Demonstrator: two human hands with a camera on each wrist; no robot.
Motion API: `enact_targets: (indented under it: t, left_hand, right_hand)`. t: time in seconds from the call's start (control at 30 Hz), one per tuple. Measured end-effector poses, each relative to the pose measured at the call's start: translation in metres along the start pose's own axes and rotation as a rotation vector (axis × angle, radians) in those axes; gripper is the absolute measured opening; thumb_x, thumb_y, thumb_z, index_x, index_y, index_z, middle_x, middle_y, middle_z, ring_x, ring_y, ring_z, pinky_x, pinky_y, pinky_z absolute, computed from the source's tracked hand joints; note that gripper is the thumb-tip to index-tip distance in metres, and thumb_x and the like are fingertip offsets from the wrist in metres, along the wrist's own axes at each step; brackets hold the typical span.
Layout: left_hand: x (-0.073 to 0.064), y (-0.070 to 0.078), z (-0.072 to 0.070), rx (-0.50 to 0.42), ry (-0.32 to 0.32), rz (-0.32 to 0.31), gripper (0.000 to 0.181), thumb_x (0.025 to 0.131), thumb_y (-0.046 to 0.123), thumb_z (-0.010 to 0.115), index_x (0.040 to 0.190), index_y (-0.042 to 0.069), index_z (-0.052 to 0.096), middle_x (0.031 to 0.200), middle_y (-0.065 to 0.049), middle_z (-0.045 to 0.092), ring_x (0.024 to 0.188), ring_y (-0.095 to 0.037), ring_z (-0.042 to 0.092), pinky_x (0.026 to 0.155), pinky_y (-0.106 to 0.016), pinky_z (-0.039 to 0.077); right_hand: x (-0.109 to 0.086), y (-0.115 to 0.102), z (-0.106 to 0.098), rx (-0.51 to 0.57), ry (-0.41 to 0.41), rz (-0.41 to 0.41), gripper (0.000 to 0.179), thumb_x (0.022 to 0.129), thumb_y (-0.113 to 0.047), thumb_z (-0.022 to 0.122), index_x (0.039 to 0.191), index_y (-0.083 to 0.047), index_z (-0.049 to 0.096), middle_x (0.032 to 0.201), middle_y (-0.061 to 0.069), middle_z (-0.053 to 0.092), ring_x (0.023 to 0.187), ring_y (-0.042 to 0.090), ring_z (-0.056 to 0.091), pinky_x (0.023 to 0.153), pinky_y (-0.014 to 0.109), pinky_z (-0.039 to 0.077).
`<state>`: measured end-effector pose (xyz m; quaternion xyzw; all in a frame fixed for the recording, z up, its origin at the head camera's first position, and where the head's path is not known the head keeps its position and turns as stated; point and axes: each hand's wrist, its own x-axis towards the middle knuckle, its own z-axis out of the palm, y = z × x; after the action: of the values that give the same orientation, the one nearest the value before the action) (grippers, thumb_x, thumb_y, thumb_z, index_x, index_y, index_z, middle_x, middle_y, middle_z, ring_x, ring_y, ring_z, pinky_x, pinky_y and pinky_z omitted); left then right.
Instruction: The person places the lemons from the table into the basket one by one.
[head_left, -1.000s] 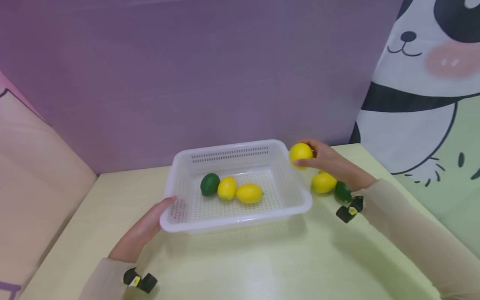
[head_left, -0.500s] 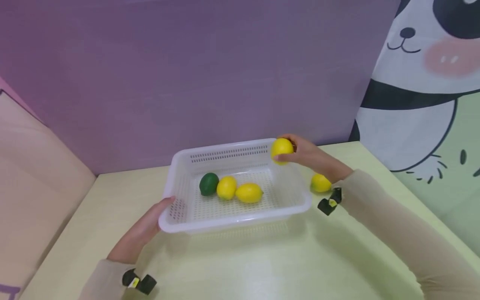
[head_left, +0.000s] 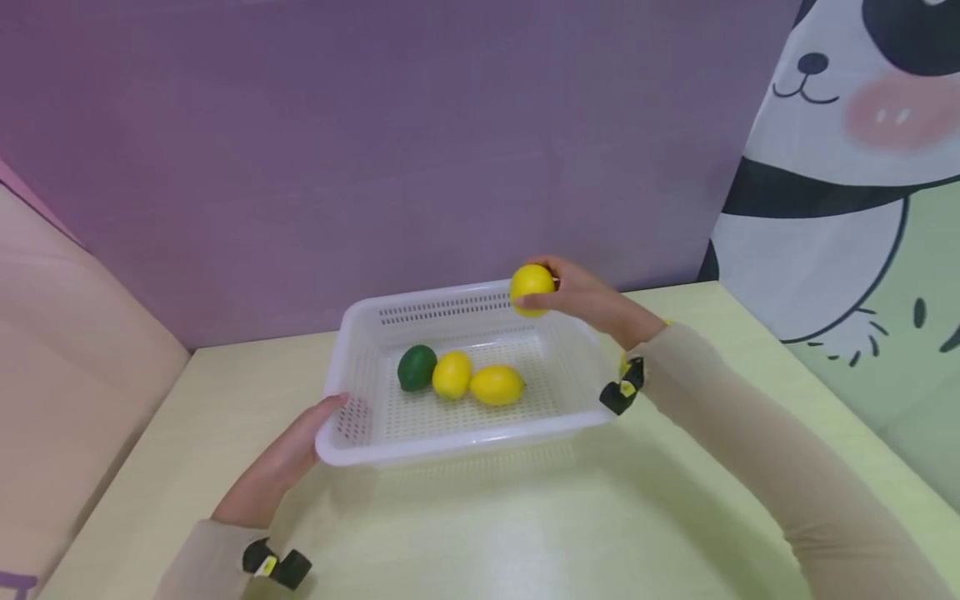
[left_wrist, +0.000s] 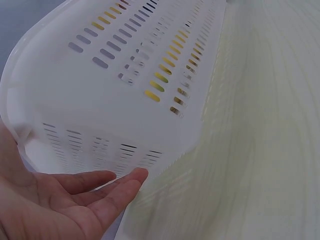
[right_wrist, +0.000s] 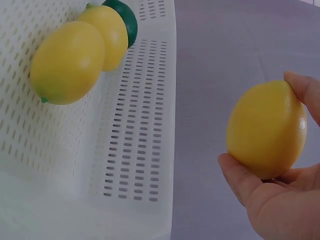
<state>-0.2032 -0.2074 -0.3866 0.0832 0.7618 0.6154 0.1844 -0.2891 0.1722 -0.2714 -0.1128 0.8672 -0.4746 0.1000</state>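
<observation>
A white perforated plastic basket [head_left: 480, 437] sits on the pale table. My left hand [head_left: 288, 454] grips its left end, thumb over the rim and fingers along the outer wall, as the left wrist view shows [left_wrist: 85, 200]. Inside lie a dark green fruit [head_left: 417, 368] and two yellow lemons, the middle lemon [head_left: 452, 375] and the right lemon [head_left: 497, 385], side by side in a row. My right hand [head_left: 585, 298] holds another lemon [head_left: 532, 288] between thumb and fingers, above the basket's back rim. In the right wrist view this lemon [right_wrist: 265, 131] is apart from the basket.
Right of the basket, another yellow fruit [head_left: 623, 363] shows only in part behind my right wrist. A purple backdrop [head_left: 412, 167] rises behind the table [head_left: 480, 517]. A panda-print wall [head_left: 817, 267] stands at the right, a pale panel [head_left: 75, 358] at the left.
My right hand has carried the lemon leftward from beyond the basket's right end to over its back rim. My right forearm now covers most of the fruit on the table. The left hand stays put.
</observation>
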Motion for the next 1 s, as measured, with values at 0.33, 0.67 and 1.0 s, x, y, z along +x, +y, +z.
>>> enact_targets:
  t: [0.33, 0.67, 1.0]
  left_hand:
    - [-0.002, 0.001, -0.001, 0.007, -0.015, 0.016, 0.063, 0.102, 0.043, 0.023, 0.15, 0.004, 0.012, 0.14, -0.029, 0.035, 0.116, -0.025, 0.05, 0.097, -0.039, 0.033]
    - [-0.003, -0.002, -0.002, -0.002, -0.008, 0.017, 0.063, 0.102, 0.042, 0.023, 0.149, 0.001, 0.013, 0.136, -0.031, 0.038, 0.107, -0.02, 0.055, 0.092, -0.035, 0.037]
    - [-0.002, -0.002, -0.001, -0.005, 0.009, 0.003, 0.062, 0.102, 0.041, 0.023, 0.147, -0.001, 0.017, 0.134, -0.032, 0.041, 0.105, -0.019, 0.056, 0.092, -0.035, 0.038]
  right_hand:
    - [0.013, 0.003, 0.016, 0.023, -0.024, 0.085, 0.062, 0.083, -0.03, 0.072, 0.134, -0.013, 0.042, 0.128, 0.006, 0.05, 0.112, 0.026, 0.046, 0.102, 0.043, 0.035]
    - [0.032, 0.006, 0.028, 0.013, -0.018, 0.128, 0.064, 0.081, -0.035, 0.073, 0.134, -0.016, 0.042, 0.128, 0.004, 0.049, 0.113, 0.026, 0.045, 0.103, 0.045, 0.034]
    - [0.047, 0.017, 0.043, -0.032, -0.034, 0.146, 0.061, 0.082, -0.03, 0.072, 0.131, -0.01, 0.042, 0.125, 0.008, 0.051, 0.111, 0.026, 0.046, 0.102, 0.042, 0.036]
